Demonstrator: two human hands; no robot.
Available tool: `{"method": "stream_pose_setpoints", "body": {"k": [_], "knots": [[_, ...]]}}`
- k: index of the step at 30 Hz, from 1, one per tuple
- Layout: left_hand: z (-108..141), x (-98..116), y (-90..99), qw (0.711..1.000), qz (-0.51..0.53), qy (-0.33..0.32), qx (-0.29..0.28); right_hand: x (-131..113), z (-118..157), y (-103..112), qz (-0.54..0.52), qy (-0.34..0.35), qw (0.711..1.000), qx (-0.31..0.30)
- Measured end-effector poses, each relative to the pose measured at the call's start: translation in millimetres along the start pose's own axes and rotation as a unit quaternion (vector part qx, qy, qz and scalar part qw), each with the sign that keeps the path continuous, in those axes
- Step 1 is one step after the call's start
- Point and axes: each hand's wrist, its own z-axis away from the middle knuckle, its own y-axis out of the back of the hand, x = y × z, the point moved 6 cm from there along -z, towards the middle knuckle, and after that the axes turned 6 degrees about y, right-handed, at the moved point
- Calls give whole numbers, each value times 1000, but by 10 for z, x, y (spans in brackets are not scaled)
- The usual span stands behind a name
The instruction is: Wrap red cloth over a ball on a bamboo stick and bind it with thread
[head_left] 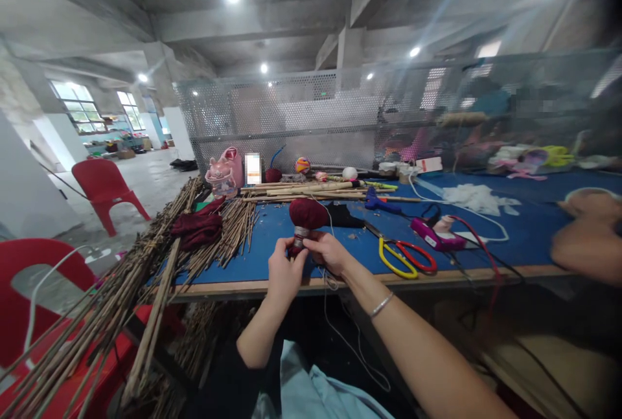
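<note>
A dark red cloth-covered ball (308, 214) is held up over the front of the blue table, its gathered neck bound with grey thread (300, 232). My left hand (286, 270) is closed round the lower end of that neck. From the right side, the fingers of my right hand (329, 254) press on the wrapped part, touching the thread. Loose thread trails from under my hands and loops down over my lap. Whatever lies inside the cloth is hidden.
Yellow-and-red-handled scissors (399, 257), a blue glue gun (381, 202) and a purple power strip (437, 235) lie rightward. Bundled sticks (160, 263) with dark red cloth (197, 230) cover the left. Another person's arm (587, 237) is at the right edge. Red chairs (107, 189) stand left.
</note>
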Motion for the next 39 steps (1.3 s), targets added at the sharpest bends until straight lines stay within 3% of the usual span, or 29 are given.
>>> {"method": "stream_pose_setpoints", "body": {"k": [9, 18, 25, 32, 35, 39], "knots": [[-156, -208, -8, 995, 65, 73, -30, 19, 15, 89, -22, -12, 999, 40], [-130, -229, -53, 983, 120, 125, -66, 11, 3, 109, -4, -4, 997, 74], [-102, -173, -61, 969, 146, 170, -108, 5, -22, 30, 13, 6, 999, 36], [-86, -143, -44, 959, 122, 169, -192, 8, -4, 20, 14, 4, 1000, -9], [-70, -153, -65, 972, 74, 149, -168, 2, -1, 36, 15, 5, 1000, 10], [-62, -114, -72, 995, -9, 69, -73, -46, 2, 3, 4, 12, 999, 31]]}}
